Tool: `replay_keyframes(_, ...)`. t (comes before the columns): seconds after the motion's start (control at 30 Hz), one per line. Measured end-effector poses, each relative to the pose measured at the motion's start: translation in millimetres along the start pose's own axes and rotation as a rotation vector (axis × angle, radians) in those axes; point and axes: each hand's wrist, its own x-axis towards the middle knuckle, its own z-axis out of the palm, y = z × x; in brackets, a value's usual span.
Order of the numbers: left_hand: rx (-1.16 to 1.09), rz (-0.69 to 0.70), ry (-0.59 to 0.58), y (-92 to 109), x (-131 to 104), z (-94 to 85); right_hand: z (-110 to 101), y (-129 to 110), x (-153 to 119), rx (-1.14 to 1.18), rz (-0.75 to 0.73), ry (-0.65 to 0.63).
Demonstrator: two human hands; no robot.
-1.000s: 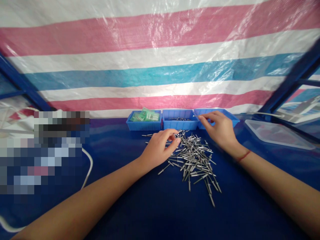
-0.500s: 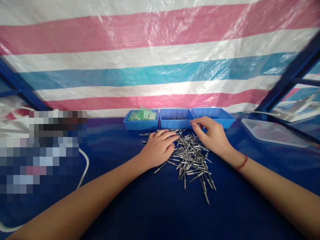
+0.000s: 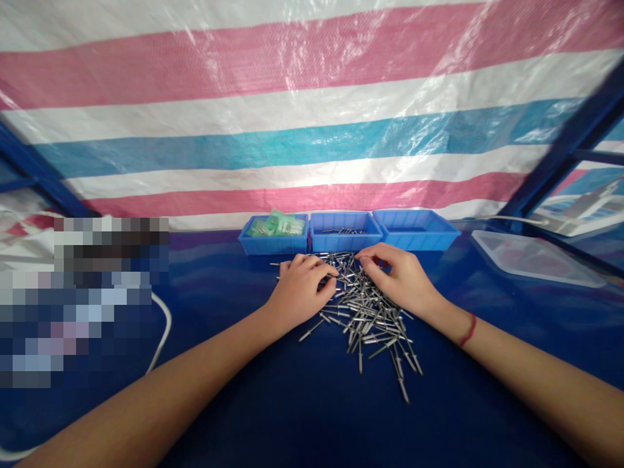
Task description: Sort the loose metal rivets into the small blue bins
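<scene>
A heap of silver pop rivets [image 3: 370,309] is spread over the blue table, between and in front of my hands. At the heap's left edge rests my left hand [image 3: 301,286], its fingers curled and thumb drawn toward the index finger. On the far right side of the heap is my right hand [image 3: 397,273], with thumb and index finger pinched together among the rivets. Whatever either pinch holds is too small to make out. Just behind the hands, a middle blue bin [image 3: 346,242] contains some rivets.
The left blue bin [image 3: 273,246] holds green-tinted plastic packets [image 3: 280,224]. A right blue bin [image 3: 419,240] adjoins the middle one. A translucent lid [image 3: 536,259] lies at the right. A white cable [image 3: 163,325] runs along the left, near a blurred-out area. Behind hangs a striped sheet [image 3: 292,149].
My right hand has come down from the bins' front edge to the rivet heap, moving left and nearer me. My left hand has shifted slightly left, its fingers curling more.
</scene>
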Motion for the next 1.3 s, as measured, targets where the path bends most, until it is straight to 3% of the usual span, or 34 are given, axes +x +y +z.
replay_keyframes(0.37,0.016,-0.064,0.05,-0.5,0.3,1.3,1.8,-0.2,-0.3,0.046,0.0,-0.067)
replay_keyframes(0.8,-0.007,-0.091,0.031,-5.2,1.5,4.0,2.5,-0.7,-1.7,0.045,-0.02,-0.073)
replay_keyframes(0.97,-0.022,-0.027,0.028,-5.3,1.1,3.2,1.9,-1.1,-1.8,0.044,-0.017,-0.069)
replay_keyframes(1.17,0.002,0.221,-0.014,1.3,-2.0,-1.7,2.4,-1.2,-1.9,0.053,-0.014,-0.075)
replay_keyframes(1.3,-0.002,0.165,-0.015,3.8,-1.7,-2.7,2.8,-0.9,-2.0,0.051,-0.008,-0.079)
